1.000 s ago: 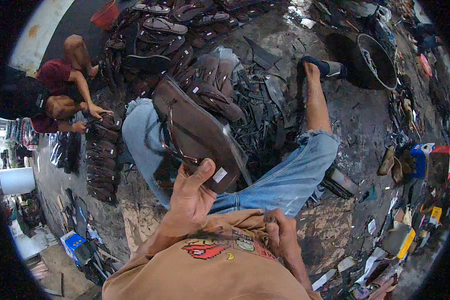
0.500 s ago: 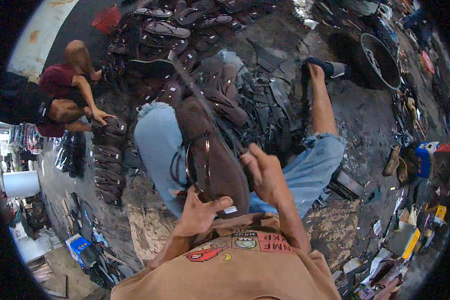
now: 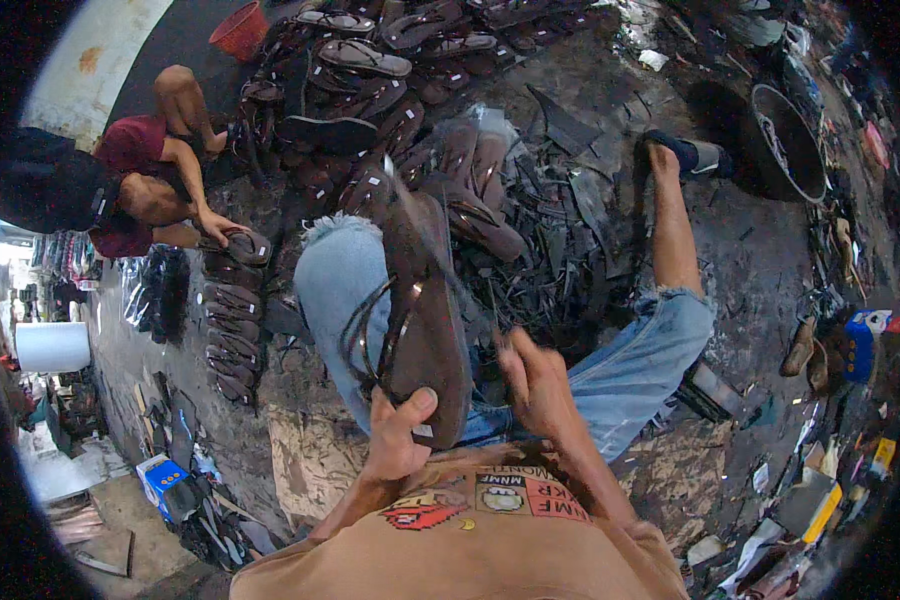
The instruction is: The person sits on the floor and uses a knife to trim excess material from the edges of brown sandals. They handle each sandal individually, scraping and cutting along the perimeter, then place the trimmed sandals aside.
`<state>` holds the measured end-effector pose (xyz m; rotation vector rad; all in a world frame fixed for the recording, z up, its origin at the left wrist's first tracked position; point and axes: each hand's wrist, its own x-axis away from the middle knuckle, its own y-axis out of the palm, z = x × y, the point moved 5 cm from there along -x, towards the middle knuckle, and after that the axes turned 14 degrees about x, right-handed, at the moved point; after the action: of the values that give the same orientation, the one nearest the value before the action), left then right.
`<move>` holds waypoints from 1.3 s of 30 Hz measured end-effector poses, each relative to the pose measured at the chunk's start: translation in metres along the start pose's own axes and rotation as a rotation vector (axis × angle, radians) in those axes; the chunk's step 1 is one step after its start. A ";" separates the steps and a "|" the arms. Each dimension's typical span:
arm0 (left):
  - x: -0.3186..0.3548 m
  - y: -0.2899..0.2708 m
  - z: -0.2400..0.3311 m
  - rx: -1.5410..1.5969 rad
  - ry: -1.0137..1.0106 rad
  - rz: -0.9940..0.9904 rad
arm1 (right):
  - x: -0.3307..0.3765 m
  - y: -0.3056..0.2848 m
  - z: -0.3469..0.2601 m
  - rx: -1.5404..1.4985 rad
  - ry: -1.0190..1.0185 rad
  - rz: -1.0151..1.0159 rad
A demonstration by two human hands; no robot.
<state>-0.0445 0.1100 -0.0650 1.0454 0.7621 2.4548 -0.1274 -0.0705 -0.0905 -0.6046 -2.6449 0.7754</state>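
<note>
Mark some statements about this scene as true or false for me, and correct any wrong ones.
1. The left hand holds a dark brown flip-flop sandal. True.
2. The right hand lies flat on that sandal. False: it is to the sandal's right, fingers curled.
3. The blue denim trousers have frayed hems. True.
4. A tapered red plastic bucket stands at the picture's right edge. False: it stands at the upper left.
5. A co-worker's hand touches the row of dark brown flip-flops. True.
</note>
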 end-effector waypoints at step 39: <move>-0.022 0.047 0.075 -0.770 0.087 -0.126 | 0.019 -0.057 -0.017 0.322 -0.119 -0.173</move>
<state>0.0207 0.0862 -0.0048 0.5714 -0.1196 2.3563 -0.1546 -0.0980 -0.0410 -0.2472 -2.5514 1.1813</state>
